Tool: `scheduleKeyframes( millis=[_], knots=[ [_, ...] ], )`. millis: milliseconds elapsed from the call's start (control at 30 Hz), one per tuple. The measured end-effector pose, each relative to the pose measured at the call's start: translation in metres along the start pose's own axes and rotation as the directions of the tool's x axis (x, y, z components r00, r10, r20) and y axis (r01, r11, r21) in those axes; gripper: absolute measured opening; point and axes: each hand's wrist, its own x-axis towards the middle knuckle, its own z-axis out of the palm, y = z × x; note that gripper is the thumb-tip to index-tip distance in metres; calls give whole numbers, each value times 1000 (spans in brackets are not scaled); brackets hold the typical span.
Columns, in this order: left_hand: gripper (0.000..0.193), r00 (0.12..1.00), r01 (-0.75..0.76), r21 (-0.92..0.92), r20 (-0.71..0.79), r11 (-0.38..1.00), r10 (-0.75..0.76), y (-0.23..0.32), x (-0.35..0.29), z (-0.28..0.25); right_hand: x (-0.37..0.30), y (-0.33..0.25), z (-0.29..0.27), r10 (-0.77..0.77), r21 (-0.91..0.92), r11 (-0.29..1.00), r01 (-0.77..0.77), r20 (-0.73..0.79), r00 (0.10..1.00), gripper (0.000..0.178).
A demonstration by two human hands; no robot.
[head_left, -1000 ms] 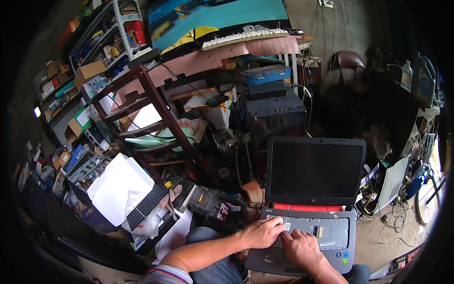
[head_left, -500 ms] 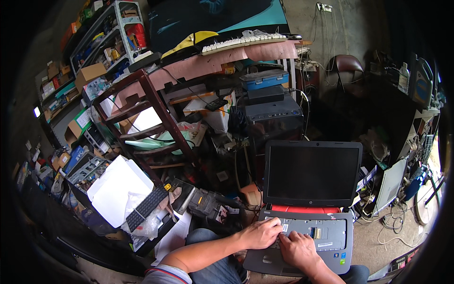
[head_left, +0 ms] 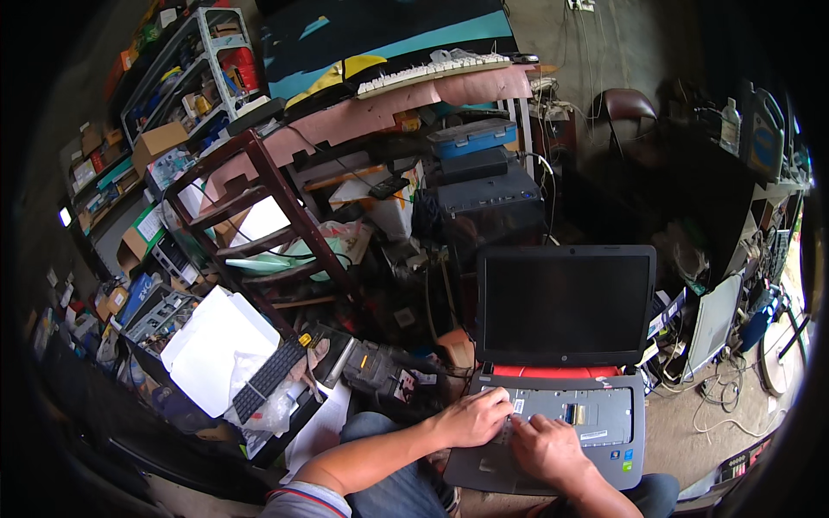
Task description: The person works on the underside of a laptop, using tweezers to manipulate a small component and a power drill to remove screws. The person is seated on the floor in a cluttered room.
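Observation:
An open laptop (head_left: pixel 566 306) rests across my lap, its screen dark. The base's grey palm rest (head_left: pixel 596 473) bears small stickers, and the bare keyboard bay (head_left: pixel 609 406) shows a short ribbon connector (head_left: pixel 574 414). My left hand (head_left: pixel 475 419) is closed at the bay's left end, fingertips bent down together. Close beside it, my right hand (head_left: pixel 548 447) is curled, with its fingertips at the same spot. Whatever lies between the fingertips is hidden by the fingers. Off to the left, a loose black keyboard (head_left: pixel 268 378) leans over a clear plastic bag (head_left: pixel 275 414).
A white open box (head_left: pixel 207 345) stands left of the keyboard. Beyond are a dark wooden chair frame (head_left: pixel 285 229), a black computer case (head_left: pixel 492 207) and a blue-lidded box (head_left: pixel 471 138). Cables (head_left: pixel 734 397) lie on the floor at right, near a grey panel (head_left: pixel 715 324).
The whole view has shifted slightly. Both hands stay at the left end of the keyboard bay; my right hand's fingers look a little more curled.

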Motion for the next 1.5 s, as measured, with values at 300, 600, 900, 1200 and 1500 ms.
scheduleKeyframes(
  millis=[300,600,900,1200,1500],
  knots=[
    [7,999,34,73,-20,997,-33,9,6,-9,-40,29,-89,449,263,870,-417,-76,890,23],
    [15,990,125,-3,69,992,-124,11,17,-10,-89,56,-85,600,296,779,-553,-95,795,19],
    [12,992,99,38,82,994,-101,12,19,-15,-84,55,-84,581,270,792,-548,-54,812,19],
    [13,964,231,-56,146,971,-221,8,23,-10,-81,56,-81,539,223,826,-518,-43,841,19],
    [12,952,259,-74,186,963,-241,6,27,-14,-81,54,-81,532,205,832,-515,-37,846,20]
  ],
)
